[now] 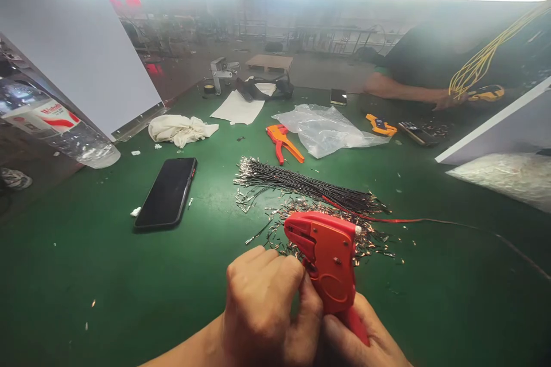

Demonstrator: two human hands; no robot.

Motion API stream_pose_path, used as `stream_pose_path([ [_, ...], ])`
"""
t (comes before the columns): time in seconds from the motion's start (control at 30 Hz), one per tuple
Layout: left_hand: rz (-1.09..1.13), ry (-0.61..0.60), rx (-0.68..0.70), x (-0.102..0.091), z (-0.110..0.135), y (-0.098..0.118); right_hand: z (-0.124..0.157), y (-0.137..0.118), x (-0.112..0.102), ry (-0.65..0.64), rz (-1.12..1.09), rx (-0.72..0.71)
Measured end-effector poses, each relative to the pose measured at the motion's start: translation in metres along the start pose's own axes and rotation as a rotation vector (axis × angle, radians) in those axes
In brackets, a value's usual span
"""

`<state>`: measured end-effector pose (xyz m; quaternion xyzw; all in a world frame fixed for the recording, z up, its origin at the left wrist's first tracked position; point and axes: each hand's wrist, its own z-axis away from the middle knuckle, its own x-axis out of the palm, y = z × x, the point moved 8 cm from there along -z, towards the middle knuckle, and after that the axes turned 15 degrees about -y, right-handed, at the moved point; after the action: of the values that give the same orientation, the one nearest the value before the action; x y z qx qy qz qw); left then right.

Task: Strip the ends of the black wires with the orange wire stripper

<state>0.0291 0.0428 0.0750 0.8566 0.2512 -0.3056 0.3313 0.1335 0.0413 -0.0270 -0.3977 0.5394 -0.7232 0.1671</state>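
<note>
My right hand (365,338) is wrapped round the handle of a red and orange wire stripper (333,261), its head raised and tilted to the left. Close against the stripper's left side, my left hand (267,298) is closed with curled fingers; whatever it may hold is hidden. Just beyond the tool lies a bundle of cut black wires (305,180) with metal terminals at the left end. Clippings and copper bits (297,206) are scattered below the bundle, partly behind the stripper. A red strip (387,220) runs across them to the right.
A black phone (166,194) lies left, near a white cloth (183,129) and a tilted water bottle (55,123). Orange-handled pliers (284,143) and a plastic bag (329,129) lie farther back. Across the table, another person's hand (447,98) is at yellow wires (477,66).
</note>
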Motion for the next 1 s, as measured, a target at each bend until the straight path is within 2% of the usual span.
stream_pose_path([
  [0.13,-0.004,0.009,-0.010,0.000,0.000,-0.001,0.001,-0.003,-0.002,0.027,0.016,-0.007],
  [0.43,-0.045,-0.003,0.038,0.002,0.003,0.003,-0.003,-0.006,0.005,-0.050,-0.029,0.006],
  [0.67,-0.076,-0.069,-0.055,0.007,0.002,-0.005,0.004,0.020,-0.006,0.118,-0.182,0.064],
  [1.0,-0.049,-0.065,-0.058,0.009,0.004,-0.007,-0.001,0.016,-0.004,0.088,-0.157,0.043],
])
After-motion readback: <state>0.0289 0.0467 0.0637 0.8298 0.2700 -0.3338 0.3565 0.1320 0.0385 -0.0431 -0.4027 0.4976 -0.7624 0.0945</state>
